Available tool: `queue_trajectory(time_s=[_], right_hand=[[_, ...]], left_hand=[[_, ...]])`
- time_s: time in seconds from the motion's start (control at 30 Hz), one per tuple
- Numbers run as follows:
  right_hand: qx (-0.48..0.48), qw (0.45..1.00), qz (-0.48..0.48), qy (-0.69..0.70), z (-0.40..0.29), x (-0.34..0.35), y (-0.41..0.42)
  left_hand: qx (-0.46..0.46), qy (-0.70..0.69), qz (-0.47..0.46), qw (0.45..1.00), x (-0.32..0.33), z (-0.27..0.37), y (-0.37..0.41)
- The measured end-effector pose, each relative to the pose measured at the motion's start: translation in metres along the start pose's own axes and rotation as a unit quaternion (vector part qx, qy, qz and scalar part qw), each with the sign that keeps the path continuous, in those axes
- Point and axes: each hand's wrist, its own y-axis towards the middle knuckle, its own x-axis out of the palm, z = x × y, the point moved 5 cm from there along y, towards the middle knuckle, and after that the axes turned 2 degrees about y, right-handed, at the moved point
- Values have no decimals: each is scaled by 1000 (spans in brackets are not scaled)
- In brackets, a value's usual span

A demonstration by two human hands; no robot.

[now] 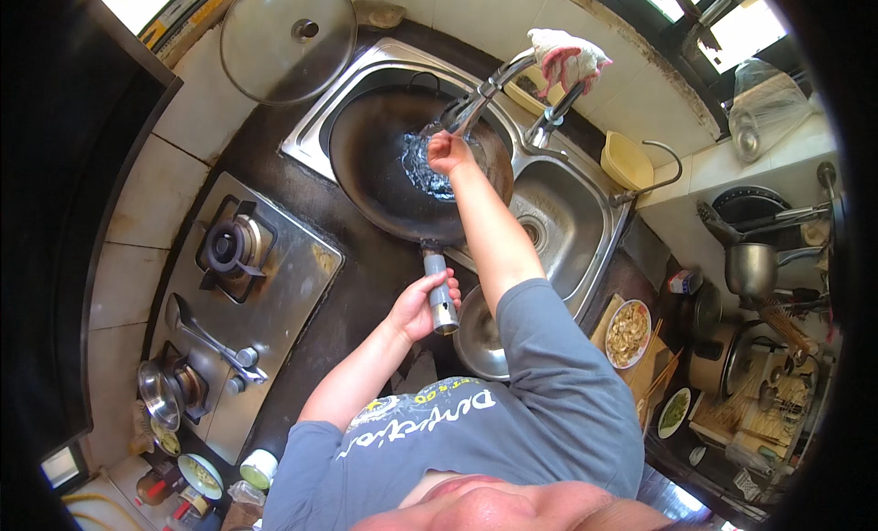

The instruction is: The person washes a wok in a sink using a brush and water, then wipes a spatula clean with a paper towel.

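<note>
My left hand is closed around the grey tubular handle of a large dark wok. The wok sits tilted over the left basin of a steel sink, with rippling water in its middle. My right hand, fingers curled, is over that water, right below the spout end of the chrome faucet; whether it grips anything cannot be made out. A white and pink cloth is draped on top of the faucet.
Right of the wok is the second basin. A metal bowl is below it. A gas stove with a spatula lies left; a glass lid leans behind. At right stand a plate of sliced food, a plate of greens and a pot.
</note>
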Motion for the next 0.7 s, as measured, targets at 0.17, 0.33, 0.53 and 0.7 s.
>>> queue_trajectory(time_s=[0.17, 0.33, 0.53, 0.7], right_hand=[[-51, 965, 174, -190, 34, 5, -55], [-196, 685, 117, -692, 117, -7, -161], [-161, 386, -82, -904, 168, 15, -227], [-156, 372, 36, -914, 183, 19, -245]], left_hand=[[19, 13, -33, 999, 5, 1, 0], [6, -15, -72, 997, 7, 4, 1], [24, -3, -60, 998, 3, 6, 1], [65, -35, -94, 993, 0, 2, 3]])
